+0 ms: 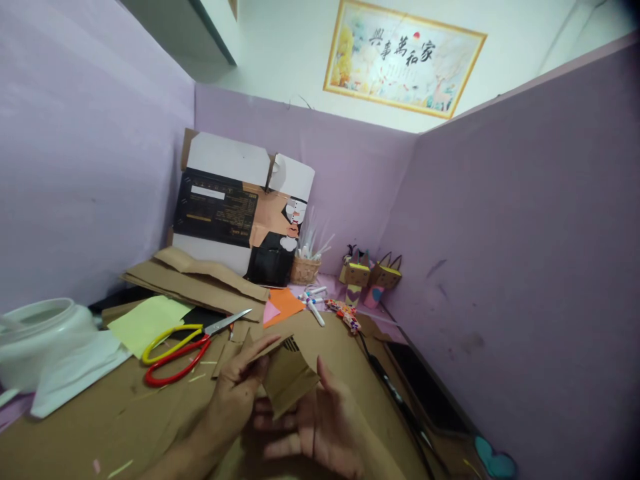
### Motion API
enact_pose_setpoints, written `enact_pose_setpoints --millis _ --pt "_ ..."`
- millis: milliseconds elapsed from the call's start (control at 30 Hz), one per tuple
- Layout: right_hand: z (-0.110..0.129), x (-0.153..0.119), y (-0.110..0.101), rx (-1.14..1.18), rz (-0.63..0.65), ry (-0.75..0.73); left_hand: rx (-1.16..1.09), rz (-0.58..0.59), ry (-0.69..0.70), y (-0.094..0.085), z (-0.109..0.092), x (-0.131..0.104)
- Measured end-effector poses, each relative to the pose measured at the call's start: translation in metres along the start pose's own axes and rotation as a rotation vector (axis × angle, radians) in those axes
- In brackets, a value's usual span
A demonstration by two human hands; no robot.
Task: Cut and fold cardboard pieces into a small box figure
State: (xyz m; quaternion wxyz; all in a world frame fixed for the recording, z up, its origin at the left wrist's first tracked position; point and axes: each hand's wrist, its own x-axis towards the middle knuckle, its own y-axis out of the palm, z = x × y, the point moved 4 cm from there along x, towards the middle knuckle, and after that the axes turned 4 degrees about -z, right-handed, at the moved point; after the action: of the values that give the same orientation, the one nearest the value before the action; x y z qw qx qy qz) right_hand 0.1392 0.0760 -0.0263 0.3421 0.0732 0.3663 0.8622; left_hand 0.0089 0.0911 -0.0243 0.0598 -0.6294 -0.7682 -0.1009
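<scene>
1. Purple panels (520, 220) close in the work surface at both sides and the back; a framed picture (405, 57) hangs on the wall beyond.
2. At the back, a flattened printed box (217, 207) leans upright, with a wicker basket (305, 271) of white sticks beside it and two eared cardboard figures (357, 273) farther right.
3. Long cardboard strips (200, 280) lie in front of the box, and orange paper (285, 307) and white markers (316, 311) lie near their right end.
4. Scissors (204, 343) with yellow and red handles lie splayed just left of the hands, partly over a yellow-green sheet (147, 323); a white pot (45, 350) stands at far left.
5. A black cord (390, 383) runs down the right, between the right hand and a dark flat panel (425, 390).
6. The cardboard piece (289, 381) is above the brown work surface, between the hands: plain brown, creased, angular, with dark printed stripes near its top edge.
7. The left hand (243, 380) pinches its left side between thumb and fingers.
8. The right hand (323, 423) is palm up, fingers spread, thumb close to the piece's right corner; whether it touches, I cannot tell.
</scene>
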Motion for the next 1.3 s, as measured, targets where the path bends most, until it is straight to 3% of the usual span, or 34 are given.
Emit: enact_pose_setpoints --millis 100,167,233,367,433,500,567,633,767,867,933,1033,1167,1300 --pt "0.000 -0.001 0.003 0.033 0.044 0.047 -0.033 0.154 -0.053 0.006 0.000 -0.003" --pt "0.004 0.002 -0.004 0.069 -0.045 -0.034 0.040 0.163 -0.011 0.001 -0.004 0.000" --pt "0.011 0.003 -0.019 0.060 -0.228 -0.221 0.197 0.045 0.110 -0.016 -0.012 0.010" --pt "0.030 -0.005 -0.054 -0.258 -0.743 -0.673 0.530 -0.417 0.152 -0.070 -0.027 0.030" --pt "0.035 -0.008 -0.063 -0.459 -0.931 -0.734 0.667 -0.450 0.082 -0.083 -0.030 0.037" --pt "0.037 -0.008 -0.066 -0.565 -1.013 -0.721 0.837 -0.279 0.004 -0.079 -0.030 0.040" --pt "0.037 -0.006 -0.065 -0.572 -1.023 -0.707 1.017 -0.040 -0.066 -0.065 -0.026 0.036" --pt "0.036 -0.005 -0.061 -0.540 -0.997 -0.698 1.166 0.107 -0.073 -0.049 -0.021 0.027" --pt "0.035 -0.003 -0.056 -0.468 -0.869 -0.728 1.251 0.169 0.172 -0.026 -0.013 0.011" --pt "0.039 -0.007 -0.060 -0.433 -0.856 -0.801 1.032 0.174 0.327 -0.019 -0.012 0.003" --pt "0.042 -0.011 -0.065 -0.401 -0.880 -0.858 0.887 0.103 0.329 -0.021 -0.013 0.001" --pt "0.044 -0.011 -0.072 -0.311 -0.867 -0.884 0.690 0.024 0.178 -0.023 -0.011 0.003" --pt "0.040 -0.007 -0.068 -0.226 -0.796 -0.839 0.296 0.016 -0.114 -0.020 0.002 0.007" --pt "0.035 -0.004 -0.054 0.037 -0.606 -0.609 0.026 0.037 -0.252 -0.020 0.011 0.011"
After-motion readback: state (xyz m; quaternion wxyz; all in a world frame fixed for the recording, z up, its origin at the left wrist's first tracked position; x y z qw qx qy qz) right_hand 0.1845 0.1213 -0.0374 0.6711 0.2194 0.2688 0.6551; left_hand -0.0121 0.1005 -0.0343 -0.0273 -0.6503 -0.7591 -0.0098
